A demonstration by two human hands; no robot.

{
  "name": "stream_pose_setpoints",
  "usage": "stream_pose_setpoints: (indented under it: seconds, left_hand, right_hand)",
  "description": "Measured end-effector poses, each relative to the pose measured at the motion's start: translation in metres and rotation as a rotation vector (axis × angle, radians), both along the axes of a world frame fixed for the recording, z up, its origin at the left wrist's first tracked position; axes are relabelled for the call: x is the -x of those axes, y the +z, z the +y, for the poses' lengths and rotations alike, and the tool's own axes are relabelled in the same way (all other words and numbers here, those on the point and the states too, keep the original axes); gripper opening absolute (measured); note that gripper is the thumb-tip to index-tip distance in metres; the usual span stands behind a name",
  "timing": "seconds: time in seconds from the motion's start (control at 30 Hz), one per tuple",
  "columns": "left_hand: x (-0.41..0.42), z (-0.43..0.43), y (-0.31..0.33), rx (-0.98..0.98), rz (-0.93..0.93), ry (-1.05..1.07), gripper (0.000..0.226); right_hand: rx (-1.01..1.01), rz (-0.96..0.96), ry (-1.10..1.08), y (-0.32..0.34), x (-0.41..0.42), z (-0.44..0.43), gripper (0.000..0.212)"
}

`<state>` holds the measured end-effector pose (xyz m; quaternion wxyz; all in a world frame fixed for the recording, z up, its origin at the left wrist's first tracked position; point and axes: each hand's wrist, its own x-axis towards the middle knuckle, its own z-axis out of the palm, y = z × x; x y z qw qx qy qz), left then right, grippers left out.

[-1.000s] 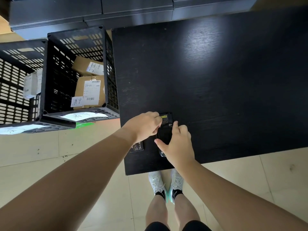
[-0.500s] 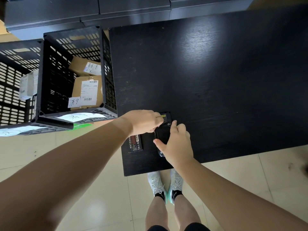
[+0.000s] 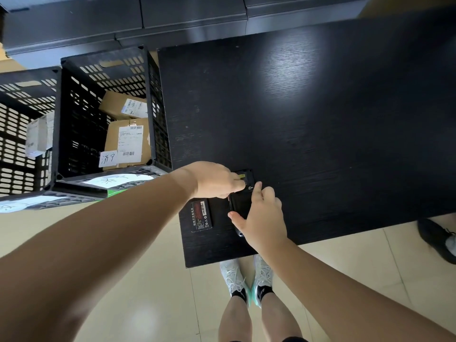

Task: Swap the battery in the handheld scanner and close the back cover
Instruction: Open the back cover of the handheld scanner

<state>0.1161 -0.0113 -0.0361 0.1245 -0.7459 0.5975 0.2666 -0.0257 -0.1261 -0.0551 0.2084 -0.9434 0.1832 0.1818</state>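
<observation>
The black handheld scanner lies back side up on the black table, near its front left corner. My left hand presses its fingertips on the scanner's upper left part, beside a yellow-labelled spot. My right hand grips the scanner's lower body, thumb on the left edge and forefinger on the right. A loose black battery with a red and white label lies flat on the table just left of the scanner. My right hand hides the scanner's lower end.
Black slatted crates holding labelled cardboard boxes stand left of the table. Dark cabinets run along the back. My feet stand under the table's front edge. Another person's dark shoe shows at the right.
My left hand has shifted slightly up and right, uncovering the loose battery on the table. Both hands stay on the scanner. The camera has drifted a little.
</observation>
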Motion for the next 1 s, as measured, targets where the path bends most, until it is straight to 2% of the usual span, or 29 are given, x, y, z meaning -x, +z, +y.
stream_pose_setpoints:
  seconds: [0.13,0.33,0.47,0.53,0.6,0.63,0.7,0.77,0.83,0.93,1.0]
  left_hand:
    - [-0.004,-0.006,0.006,-0.052,0.007,-0.056,0.015]
    - [-0.005,-0.011,0.01,-0.06,0.008,-0.031,0.017]
    - [-0.001,-0.003,0.009,-0.018,0.056,0.076,0.018]
    - [0.009,0.006,0.008,0.077,0.087,0.233,0.02]
    - [0.029,0.013,0.004,0.316,0.125,0.532,0.02]
    - [0.042,0.014,0.003,0.452,0.15,0.728,0.024]
    - [0.068,0.008,0.002,0.602,0.207,1.076,0.048]
    - [0.087,-0.004,-0.002,0.57,0.225,1.249,0.08]
    - [0.099,-0.014,-0.007,0.513,0.224,1.326,0.1]
    - [0.104,-0.021,-0.015,0.503,0.252,1.422,0.108]
    - [0.104,-0.023,-0.02,0.528,0.273,1.468,0.108]
  right_hand:
    - [0.004,-0.001,0.008,0.0,0.001,0.0,0.101]
    - [0.016,-0.014,0.014,-0.003,0.001,0.0,0.101]
    - [-0.03,-0.02,-0.012,-0.003,0.002,-0.002,0.101]
    - [-0.099,-0.012,-0.016,-0.002,0.003,-0.007,0.102]
    - [-0.224,-0.005,-0.052,0.0,0.003,-0.018,0.101]
    - [-0.286,-0.022,-0.092,0.002,0.002,-0.025,0.095]
    - [-0.32,-0.127,-0.131,0.005,-0.004,-0.045,0.066]
    - [-0.263,-0.21,-0.003,0.007,-0.017,-0.066,0.034]
    - [-0.239,-0.196,0.213,0.01,-0.031,-0.081,0.018]
    - [-0.223,-0.144,0.54,0.009,-0.05,-0.093,0.012]
    - [-0.197,-0.147,0.681,0.007,-0.06,-0.095,0.013]
